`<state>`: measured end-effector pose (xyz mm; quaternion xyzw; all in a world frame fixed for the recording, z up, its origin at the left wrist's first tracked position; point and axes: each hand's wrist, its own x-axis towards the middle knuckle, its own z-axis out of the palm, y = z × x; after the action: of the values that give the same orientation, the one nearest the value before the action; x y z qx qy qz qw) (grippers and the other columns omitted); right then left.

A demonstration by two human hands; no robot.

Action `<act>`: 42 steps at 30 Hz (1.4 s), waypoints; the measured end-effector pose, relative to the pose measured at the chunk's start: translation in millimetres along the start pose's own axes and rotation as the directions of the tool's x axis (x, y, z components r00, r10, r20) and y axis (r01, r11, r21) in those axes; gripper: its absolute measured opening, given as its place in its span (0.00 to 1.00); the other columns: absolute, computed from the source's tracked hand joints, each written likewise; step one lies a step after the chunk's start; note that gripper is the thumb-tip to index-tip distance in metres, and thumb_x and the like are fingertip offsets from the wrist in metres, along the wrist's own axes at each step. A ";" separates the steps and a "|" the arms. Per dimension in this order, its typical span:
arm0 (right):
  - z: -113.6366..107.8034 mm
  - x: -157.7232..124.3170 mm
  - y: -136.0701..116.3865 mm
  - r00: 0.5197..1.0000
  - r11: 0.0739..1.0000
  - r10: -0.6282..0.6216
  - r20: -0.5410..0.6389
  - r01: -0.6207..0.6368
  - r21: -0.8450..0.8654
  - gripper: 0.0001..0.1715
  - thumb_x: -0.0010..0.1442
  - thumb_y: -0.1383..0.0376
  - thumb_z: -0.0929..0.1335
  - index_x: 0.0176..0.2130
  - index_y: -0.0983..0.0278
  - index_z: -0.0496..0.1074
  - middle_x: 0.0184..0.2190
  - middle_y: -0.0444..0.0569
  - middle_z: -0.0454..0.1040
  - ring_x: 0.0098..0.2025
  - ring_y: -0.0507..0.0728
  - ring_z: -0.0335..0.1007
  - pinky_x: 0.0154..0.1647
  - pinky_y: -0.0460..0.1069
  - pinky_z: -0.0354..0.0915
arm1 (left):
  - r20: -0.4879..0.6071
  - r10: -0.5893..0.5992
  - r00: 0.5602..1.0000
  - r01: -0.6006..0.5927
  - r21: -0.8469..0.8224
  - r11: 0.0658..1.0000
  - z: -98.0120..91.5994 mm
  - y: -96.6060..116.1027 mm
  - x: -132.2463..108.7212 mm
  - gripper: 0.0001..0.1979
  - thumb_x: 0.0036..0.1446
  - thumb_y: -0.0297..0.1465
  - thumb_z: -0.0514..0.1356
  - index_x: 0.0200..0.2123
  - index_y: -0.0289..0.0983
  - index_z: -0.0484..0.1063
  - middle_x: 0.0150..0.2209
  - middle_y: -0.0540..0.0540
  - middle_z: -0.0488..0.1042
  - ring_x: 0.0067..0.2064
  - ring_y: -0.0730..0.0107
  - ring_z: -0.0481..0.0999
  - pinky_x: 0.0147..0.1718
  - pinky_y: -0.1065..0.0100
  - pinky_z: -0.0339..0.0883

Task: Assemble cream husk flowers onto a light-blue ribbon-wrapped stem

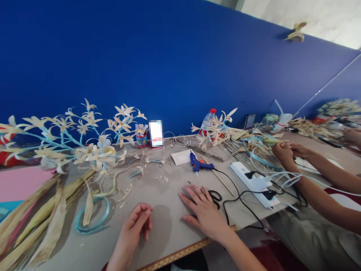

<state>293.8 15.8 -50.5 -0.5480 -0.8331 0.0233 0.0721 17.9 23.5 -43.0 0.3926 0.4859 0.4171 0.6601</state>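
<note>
My right hand (201,210) lies flat on the grey table (160,188), fingers stretched out, its fingertips beside black scissors (216,197). My left hand (137,224) rests on the table near the front edge with its fingers curled loosely inward; nothing shows in it. A blue glue gun (199,164) lies a little beyond my right hand, its black cord running to a white power strip (254,183). A thin wooden stick (221,178) lies between the gun and the strip.
Pale straw flowers on light-blue stems (84,139) and dried leaves (42,214) cover the left. A blue ribbon loop (93,218) lies near them. A co-worker's hands (287,150) work at the right. A pen cup (141,138), a bottle (207,120) and a blue wall stand behind.
</note>
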 end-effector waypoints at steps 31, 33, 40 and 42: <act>-10.2 12.4 0.2 0.929 0.931 0.298 -0.221 -0.231 0.284 0.14 0.64 0.60 0.61 0.34 0.61 0.73 0.27 0.48 0.76 0.28 0.57 0.72 0.31 0.49 0.64 | -0.045 -0.017 0.999 0.011 -0.123 0.992 -1.9 0.4 -2.2 0.13 0.51 0.41 0.63 0.34 0.37 0.69 0.21 0.53 0.71 0.18 0.79 0.65 0.18 0.76 0.58; -6.7 11.0 -5.0 0.928 0.936 0.288 -0.234 -0.222 0.271 0.15 0.64 0.59 0.62 0.31 0.61 0.73 0.29 0.50 0.75 0.30 0.58 0.72 0.34 0.51 0.64 | -0.040 -0.014 0.999 0.009 -0.125 0.992 -1.9 0.4 -1.9 0.13 0.52 0.41 0.63 0.34 0.37 0.69 0.21 0.53 0.71 0.18 0.78 0.65 0.19 0.76 0.59; -10.1 21.3 -37.6 0.965 0.857 0.205 -0.162 -0.097 0.507 0.12 0.64 0.62 0.61 0.37 0.60 0.73 0.32 0.49 0.76 0.34 0.56 0.71 0.37 0.49 0.64 | -0.040 -0.030 0.999 0.025 -0.116 0.993 -0.7 0.4 -0.9 0.14 0.51 0.41 0.63 0.33 0.37 0.69 0.21 0.52 0.71 0.19 0.77 0.66 0.19 0.75 0.60; -14.6 29.2 -53.2 0.980 0.827 0.152 -0.132 -0.053 0.560 0.11 0.64 0.60 0.63 0.37 0.60 0.74 0.35 0.49 0.76 0.38 0.57 0.71 0.40 0.50 0.63 | -0.035 -0.013 0.999 0.009 -0.101 0.995 -0.9 -0.9 -1.4 0.13 0.52 0.41 0.62 0.33 0.37 0.69 0.21 0.52 0.72 0.19 0.77 0.66 0.19 0.75 0.59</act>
<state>236.2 20.7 -27.1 -0.5474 -0.7506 0.2202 0.2973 16.9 22.0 -43.6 0.3488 0.4780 0.4443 0.6727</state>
